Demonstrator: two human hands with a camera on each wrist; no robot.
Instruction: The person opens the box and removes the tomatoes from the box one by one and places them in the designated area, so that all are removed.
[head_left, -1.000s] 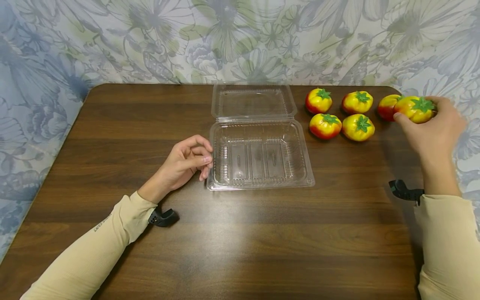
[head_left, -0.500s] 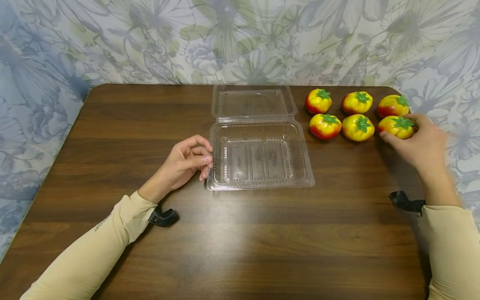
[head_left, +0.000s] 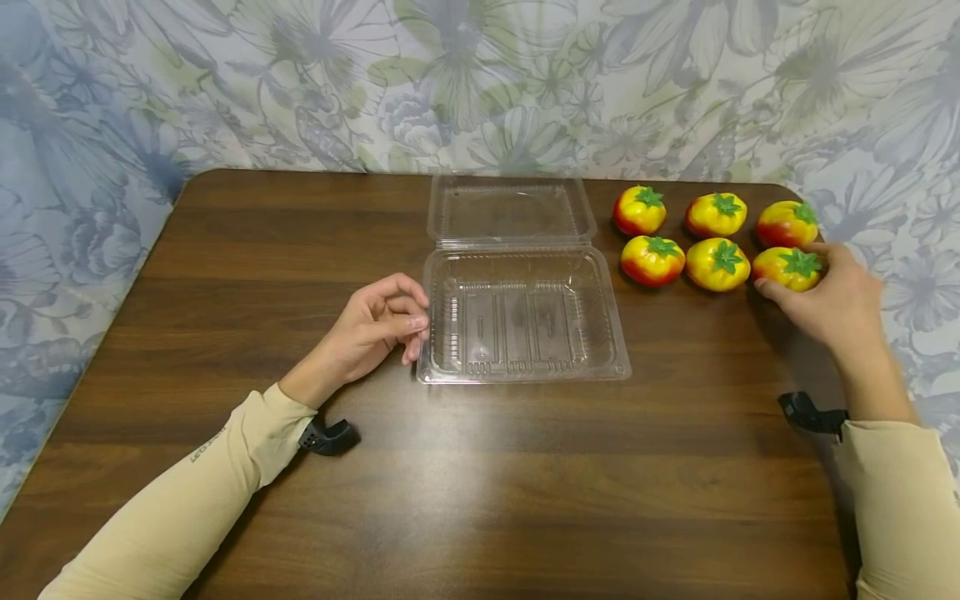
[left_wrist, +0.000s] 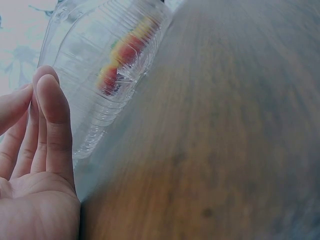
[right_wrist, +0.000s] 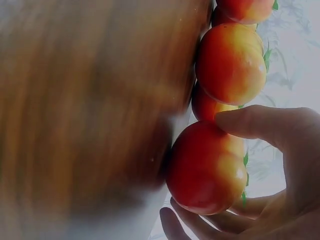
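My right hand [head_left: 836,292] holds a glossy yellow-and-red tomato [head_left: 787,268] with a green star-shaped top, at the front right of two rows of such tomatoes. In the right wrist view the thumb lies on one side of this tomato [right_wrist: 205,170] and the fingers curl round the other. At the left rim of a clear plastic container [head_left: 523,377], my left hand [head_left: 378,327] pinches the edge between thumb and fingers. The container lies with its lid [head_left: 510,208] folded back toward the wall. Through its side in the left wrist view, the tomatoes [left_wrist: 127,50] show blurred.
Other tomatoes stand close by: one behind the held one [head_left: 783,223], a middle pair with its front tomato [head_left: 716,265], and a left pair with its front tomato [head_left: 651,261]. The brown table [head_left: 525,500] ends at a flower-patterned wall [head_left: 480,83].
My right hand has brought the tomato down and toward me, from overlapping the back right one to a place in front of it. The left hand stays at the container's rim.
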